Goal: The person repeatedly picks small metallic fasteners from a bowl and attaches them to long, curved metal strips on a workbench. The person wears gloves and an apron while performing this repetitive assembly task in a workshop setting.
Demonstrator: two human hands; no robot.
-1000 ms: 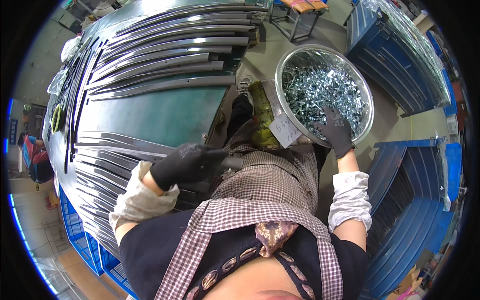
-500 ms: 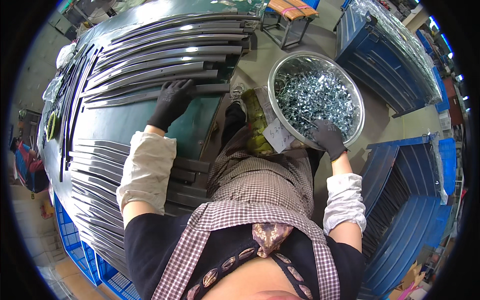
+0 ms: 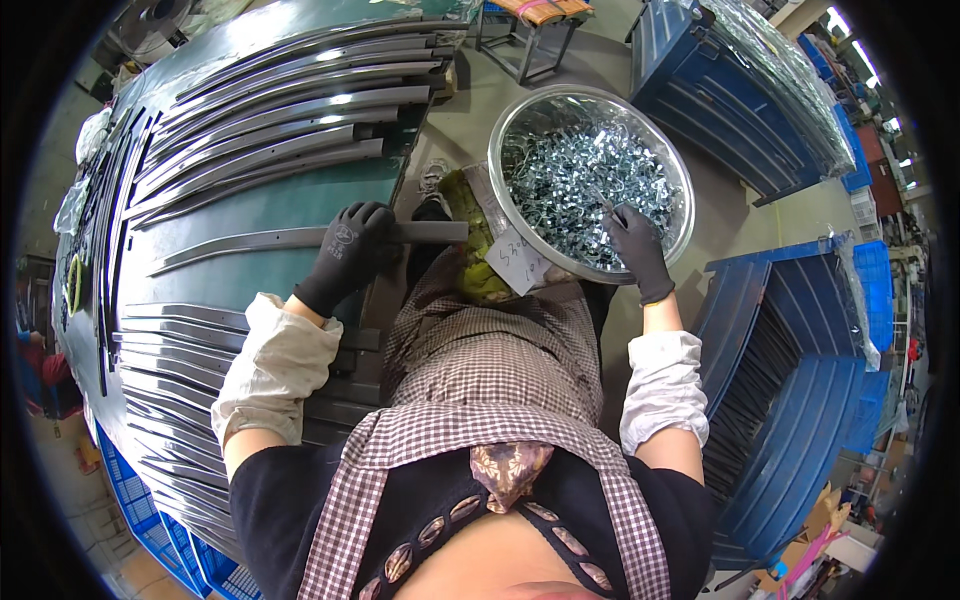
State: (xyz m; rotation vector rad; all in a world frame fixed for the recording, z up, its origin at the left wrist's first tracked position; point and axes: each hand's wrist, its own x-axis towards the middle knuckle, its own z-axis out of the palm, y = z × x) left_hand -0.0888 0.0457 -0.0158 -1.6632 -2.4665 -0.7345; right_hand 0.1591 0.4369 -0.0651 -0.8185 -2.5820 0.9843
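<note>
The left hand (image 3: 350, 255), in a dark grey glove, lies left of the frame's centre with its fingers (image 3: 376, 216) closed around a long grey strip (image 3: 430, 232); the strip runs across the green surface (image 3: 310, 200), its narrower curved end to the left, its broad squared end sticking out past the hand and over the surface's edge. The right hand (image 3: 640, 250), gloved alike, reaches to the lower right part of a round, clear-walled basin (image 3: 686, 195) in the upper right of the frame, fingers bent and their tips at the heap of small shiny metal clips (image 3: 585, 170) inside; whether they grip a clip I cannot tell. A row of similar grey strips (image 3: 290, 108) lies side by side across the upper left of the frame, and another batch (image 3: 180, 350) fills the lower left. Below the basin is a white card (image 3: 516, 263) with handwriting, just beside a yellow-green bundle (image 3: 480, 280). Pale sleeve covers (image 3: 285, 365) wrap both forearms, and a checked apron (image 3: 500, 355) covers the person's front. On the right, one blue metal bin (image 3: 715, 115) stands in the upper part and another (image 3: 800, 440), containing dark strips, lower down. A stool (image 3: 530, 50) stands at the top, and blue plastic crates (image 3: 150, 505) sit at the lower left.
</note>
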